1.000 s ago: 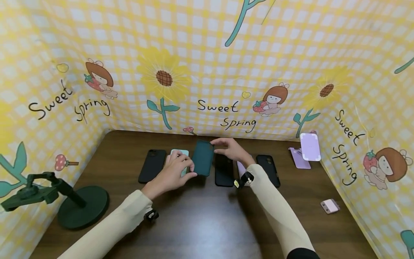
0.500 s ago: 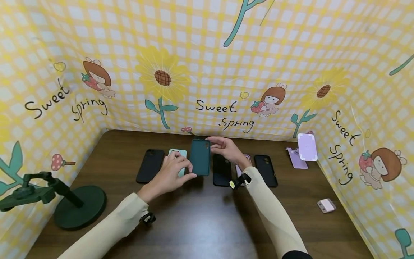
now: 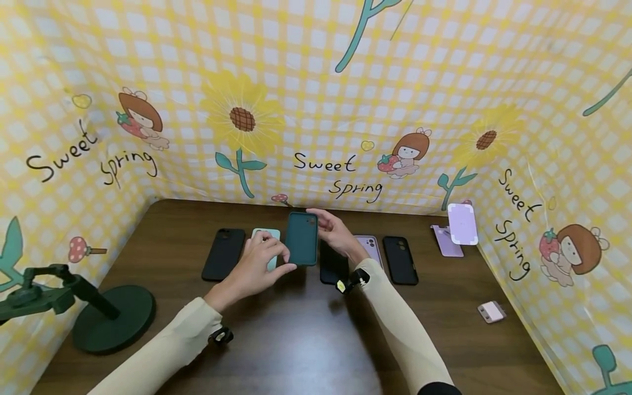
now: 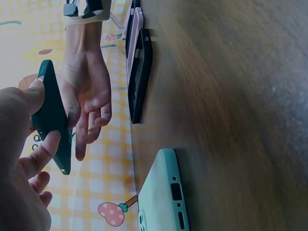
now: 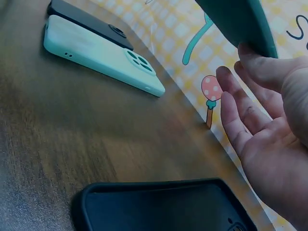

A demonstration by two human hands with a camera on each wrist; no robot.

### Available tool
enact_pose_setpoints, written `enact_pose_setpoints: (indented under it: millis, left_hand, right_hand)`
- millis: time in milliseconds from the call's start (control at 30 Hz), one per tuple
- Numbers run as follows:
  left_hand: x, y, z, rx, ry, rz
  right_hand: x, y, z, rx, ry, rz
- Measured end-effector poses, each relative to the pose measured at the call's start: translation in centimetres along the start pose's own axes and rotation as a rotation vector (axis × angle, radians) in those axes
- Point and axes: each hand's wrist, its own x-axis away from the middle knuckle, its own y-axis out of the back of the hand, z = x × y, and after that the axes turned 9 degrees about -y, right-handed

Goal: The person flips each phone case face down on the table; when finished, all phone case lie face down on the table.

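Observation:
A dark teal phone case (image 3: 301, 238) is held up over the back of the table, its hollow inner side facing the head camera. My left hand (image 3: 257, 263) pinches its left edge near the bottom, thumb and fingers on opposite faces in the left wrist view. At its upper right side, my right hand (image 3: 340, 237) grips the edge; the thumb (image 5: 257, 60) lies on the case and the other fingers spread loosely below. A mint phone case (image 5: 96, 55) lies beside the left hand, partly covered by it in the head view. Beneath the right hand lies a black phone case (image 3: 333, 269).
Farther left lies another black phone case (image 3: 224, 255). To the right are a purple phone case (image 3: 371, 247) and a black one (image 3: 401, 260). A purple stand (image 3: 462, 225), a small charger plug (image 3: 491, 311) and a dark green stand (image 3: 114, 321) stand toward the sides.
The teal case has turned from a slant to nearly straight, its inner side showing more plainly. My right hand has shifted slightly left along its edge. The whole head view has drifted a little.

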Motion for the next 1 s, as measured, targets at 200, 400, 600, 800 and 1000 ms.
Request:
enact_pose_setpoints:
  millis: [200, 400, 600, 800, 1000]
  left_hand:
    - [0.1, -0.2, 0.0, 0.013, 0.003, 0.021]
    - [-0.3, 0.1, -0.1, 0.050, 0.012, 0.069]
    - [-0.7, 0.1, -0.3, -0.023, -0.033, 0.095]
    - [-1.2, 0.6, -1.1, -0.141, -0.147, 0.135]
    - [-1.4, 0.7, -1.3, -0.127, -0.168, 0.111]
  right_hand:
    - [0.3, 0.4, 0.3, -0.001, 0.019, 0.044]
    - [0.5, 0.9, 0.4, -0.003, 0.035, 0.108]
    - [0.6, 0.7, 0.6, -0.079, -0.019, 0.145]
    - [0.7, 0.5, 0.8, -0.082, -0.069, 0.164]
    - [0.7, 0.3, 0.8, -0.036, -0.072, 0.155]
